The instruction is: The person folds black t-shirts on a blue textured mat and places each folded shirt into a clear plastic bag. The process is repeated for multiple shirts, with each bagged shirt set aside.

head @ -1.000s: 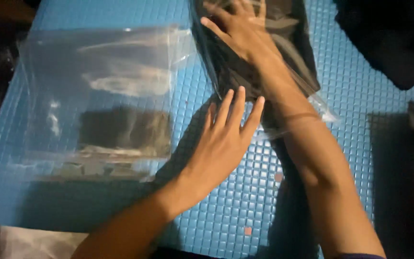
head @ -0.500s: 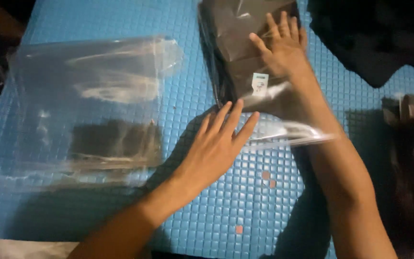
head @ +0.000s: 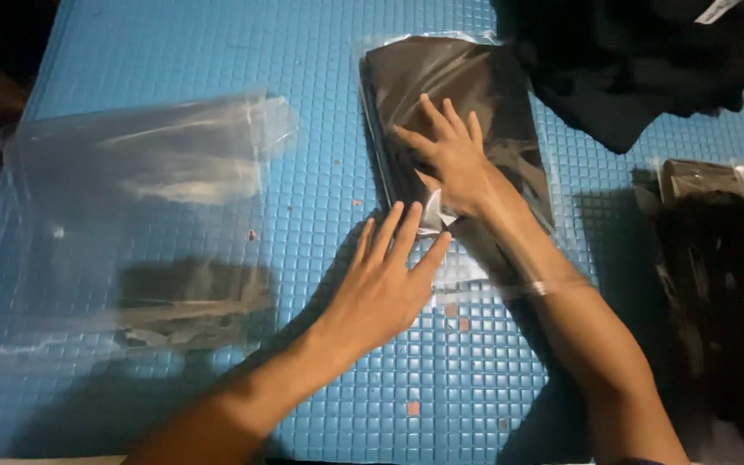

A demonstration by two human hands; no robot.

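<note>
Right hand (head: 449, 159) lies flat, fingers spread, seemingly inside the clear plastic bag (head: 467, 120) holding a dark folded garment (head: 475, 86) on the blue gridded mat (head: 217, 52). An empty clear bag (head: 139, 207) lies well to the left. Left hand (head: 385, 280) presses open-palmed, gripping nothing, on the mat at the filled bag's near edge.

Both hands flat, fingers spread: left (head: 382, 280) forward, right (head: 449, 159) beyond it.
</note>
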